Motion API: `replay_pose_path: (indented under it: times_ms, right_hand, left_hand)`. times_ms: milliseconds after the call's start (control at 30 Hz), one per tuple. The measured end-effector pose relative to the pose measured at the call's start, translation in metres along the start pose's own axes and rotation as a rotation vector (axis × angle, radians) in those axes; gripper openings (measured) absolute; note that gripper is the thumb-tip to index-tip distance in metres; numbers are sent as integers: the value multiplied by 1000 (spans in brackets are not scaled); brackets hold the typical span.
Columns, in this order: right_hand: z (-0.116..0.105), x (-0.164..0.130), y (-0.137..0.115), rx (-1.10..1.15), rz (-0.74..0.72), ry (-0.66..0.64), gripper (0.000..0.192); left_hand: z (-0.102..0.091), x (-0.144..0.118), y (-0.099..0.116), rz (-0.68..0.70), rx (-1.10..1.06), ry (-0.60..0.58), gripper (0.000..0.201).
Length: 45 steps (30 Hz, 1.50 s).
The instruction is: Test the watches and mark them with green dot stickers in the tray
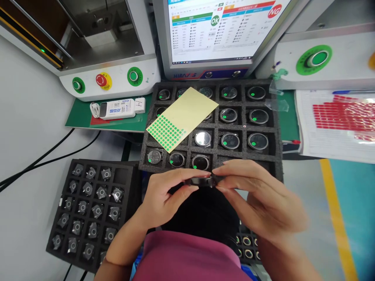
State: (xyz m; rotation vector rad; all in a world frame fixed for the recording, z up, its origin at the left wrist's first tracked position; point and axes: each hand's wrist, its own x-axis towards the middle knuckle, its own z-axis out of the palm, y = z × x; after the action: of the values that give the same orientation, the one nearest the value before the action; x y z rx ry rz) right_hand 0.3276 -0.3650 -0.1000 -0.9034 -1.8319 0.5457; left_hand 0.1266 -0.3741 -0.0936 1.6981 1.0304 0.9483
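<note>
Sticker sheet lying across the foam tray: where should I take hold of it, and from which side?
Grip the sticker sheet by its plain yellow far corner, probably from the monitor side. That end carries no green dots and reaches across the round parts in the foam tray, so an edge should be easy to pinch. Both the left hand and right hand currently hold a dark round part.

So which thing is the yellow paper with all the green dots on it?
Find the big black foam tray of round watch cases below the computer screen. Lying slantwise across its top left pockets is the yellow sheet. It is the only flat paper on the tray, and its near corner is packed with rows of small green dot stickers.
</note>
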Motion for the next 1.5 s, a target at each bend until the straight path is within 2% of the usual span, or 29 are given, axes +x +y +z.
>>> replay_pose_path:
  times_ms: [167, 267, 367, 433, 500, 733, 933, 1200, 1367, 1500]
  right_hand:
    - [15, -10, 2, -75, -22, 178, 24]
    - [18, -14, 3, 66, 49, 266, 35]
    - [15, -13, 5, 160, 52, 209, 45]
    - [12, -11, 6, 124, -7, 114, 40]
    - [9, -10, 7, 95, -35, 88, 34]
    - [9, -9, 5, -25, -121, 142, 22]
    - [20, -11, 3, -156, -166, 251, 14]
    - [35, -15, 3, -366, -103, 416, 13]
    - [35, -19, 6, -409, -52, 440, 11]
    - [34, -21, 13, -436, -14, 464, 11]
  left_hand:
    - [10, -2, 0, 71, 28, 94, 36]
    - [9, -1, -2, 87, 19, 82, 36]
    - [6, 0, -3, 80, -13, 44, 35]
    - [4, 1, -3, 67, -29, 29, 33]
    - [3, 1, -3, 52, -34, 29, 31]
    - [4, -1, -1, 73, 6, 43, 30]
    - [12, -5, 1, 116, 108, 94, 39]
    - [31, -3, -4, 208, 246, 265, 47]
    - [41, 2, -4, 219, 367, 297, 45]
    - [53, 7, -3, 200, 377, 347, 41]
